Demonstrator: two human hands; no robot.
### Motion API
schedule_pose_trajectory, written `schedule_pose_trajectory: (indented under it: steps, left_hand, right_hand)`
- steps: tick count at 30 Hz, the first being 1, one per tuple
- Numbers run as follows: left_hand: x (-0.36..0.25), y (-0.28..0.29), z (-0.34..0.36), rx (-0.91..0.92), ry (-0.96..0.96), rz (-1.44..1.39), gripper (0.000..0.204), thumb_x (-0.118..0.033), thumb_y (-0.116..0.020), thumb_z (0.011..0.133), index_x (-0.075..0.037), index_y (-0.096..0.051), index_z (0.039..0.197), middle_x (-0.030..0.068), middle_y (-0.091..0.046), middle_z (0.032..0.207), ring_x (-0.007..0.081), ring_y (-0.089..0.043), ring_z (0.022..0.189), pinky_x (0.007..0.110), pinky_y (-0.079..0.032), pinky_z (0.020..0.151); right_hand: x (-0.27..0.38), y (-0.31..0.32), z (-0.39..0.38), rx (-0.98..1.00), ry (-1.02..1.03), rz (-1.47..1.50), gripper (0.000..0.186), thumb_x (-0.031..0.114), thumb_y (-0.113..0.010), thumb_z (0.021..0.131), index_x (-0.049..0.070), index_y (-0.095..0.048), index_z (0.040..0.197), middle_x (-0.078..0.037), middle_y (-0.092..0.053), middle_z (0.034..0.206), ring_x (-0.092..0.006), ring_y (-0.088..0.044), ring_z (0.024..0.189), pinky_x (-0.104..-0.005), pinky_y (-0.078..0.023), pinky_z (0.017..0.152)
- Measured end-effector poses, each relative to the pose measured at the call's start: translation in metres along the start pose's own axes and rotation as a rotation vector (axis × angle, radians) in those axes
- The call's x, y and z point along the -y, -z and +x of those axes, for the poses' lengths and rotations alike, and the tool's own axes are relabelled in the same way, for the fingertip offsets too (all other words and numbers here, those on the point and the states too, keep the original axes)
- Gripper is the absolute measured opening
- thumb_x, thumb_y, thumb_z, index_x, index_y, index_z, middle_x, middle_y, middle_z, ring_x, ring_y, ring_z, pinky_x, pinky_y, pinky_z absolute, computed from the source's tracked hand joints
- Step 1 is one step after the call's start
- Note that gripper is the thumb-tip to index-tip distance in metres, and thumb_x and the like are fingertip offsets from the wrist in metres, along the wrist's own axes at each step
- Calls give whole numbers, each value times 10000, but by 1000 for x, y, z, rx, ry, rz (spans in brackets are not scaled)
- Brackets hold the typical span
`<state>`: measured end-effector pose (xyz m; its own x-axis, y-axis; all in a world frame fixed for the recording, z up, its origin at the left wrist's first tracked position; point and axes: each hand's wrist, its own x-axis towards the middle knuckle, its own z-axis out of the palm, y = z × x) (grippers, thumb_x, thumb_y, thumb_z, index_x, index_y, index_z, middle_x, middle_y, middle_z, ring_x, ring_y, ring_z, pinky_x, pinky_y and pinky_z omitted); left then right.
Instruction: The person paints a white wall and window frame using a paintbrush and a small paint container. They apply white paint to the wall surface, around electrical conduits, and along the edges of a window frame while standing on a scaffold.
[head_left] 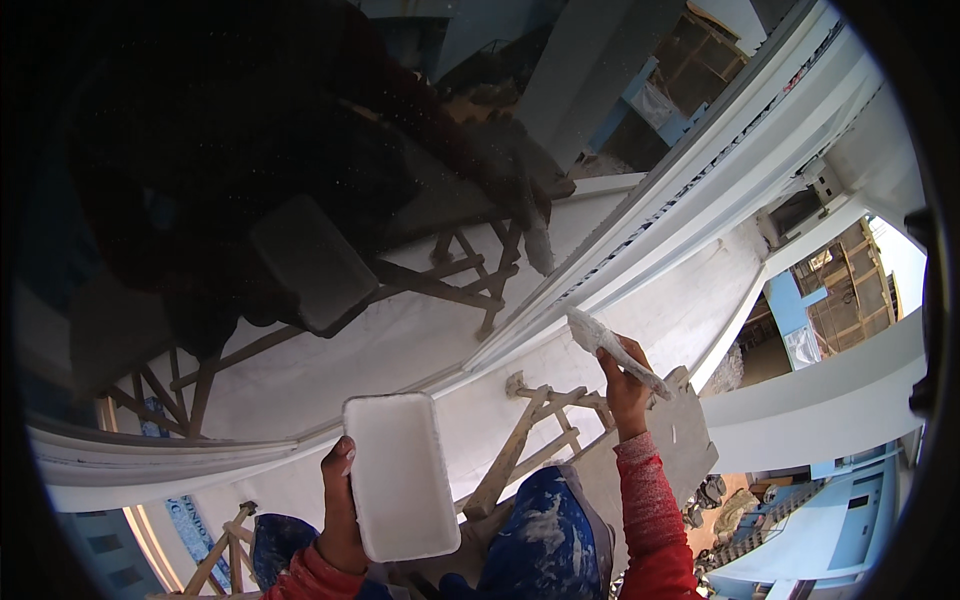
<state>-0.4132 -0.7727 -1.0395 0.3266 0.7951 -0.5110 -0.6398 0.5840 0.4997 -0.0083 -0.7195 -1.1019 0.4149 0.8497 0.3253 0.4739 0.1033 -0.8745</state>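
Note:
My left hand grips the side of a white rectangular tray with white material inside, held low in front of my paint-spattered blue trousers. My right hand is closed on a white-coated brush, its head up at the outer edge of a white window frame; whether it touches the frame I cannot tell. The dark glass above reflects me, the tray and the brush. Both forearms are in red, dusty sleeves.
Wooden trestles with a pale board are beneath me. A white ledge curves to the right. Beyond are light-blue walls, a long ladder-like object and piled materials below at the lower right. Another wooden support stands at the lower left.

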Motion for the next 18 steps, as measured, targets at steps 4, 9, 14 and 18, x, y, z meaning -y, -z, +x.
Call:
schedule_pose_trajectory:
  steps: [4,9,14,18]
  left_hand:
    - [0,0,2,-44,3,23,873,-717,-456,882,-39,-463,1431,225,-609,1090,373,-685,966,522,-617,728]
    - [-1,3,1,18,75,27,869,-727,-455,879,-57,-471,1433,248,-641,1096,379,-705,892,491,-615,739]
    - [-2,0,1,-28,91,29,855,-725,-420,890,-62,-478,1428,263,-648,1109,382,-711,880,489,-609,746]
    - [-6,-4,2,-11,102,84,868,-735,-410,885,-62,-480,1428,258,-653,1104,375,-713,882,491,-607,749]
  right_hand:
    - [-7,5,24,54,38,73,275,65,-756,918,-28,-677,1165,-103,-699,1116,-159,-646,1020,-288,-527,905]
    - [-18,3,33,4,33,58,287,85,-761,921,-22,-682,1175,-83,-696,1105,-151,-636,1015,-278,-515,911]
    - [-15,12,20,-150,29,9,281,93,-754,929,-23,-674,1172,-106,-701,1124,-157,-645,1027,-292,-525,917]
    - [0,12,0,-161,83,-178,253,65,-743,927,-39,-666,1145,-124,-712,1111,-183,-675,1005,-331,-557,897]
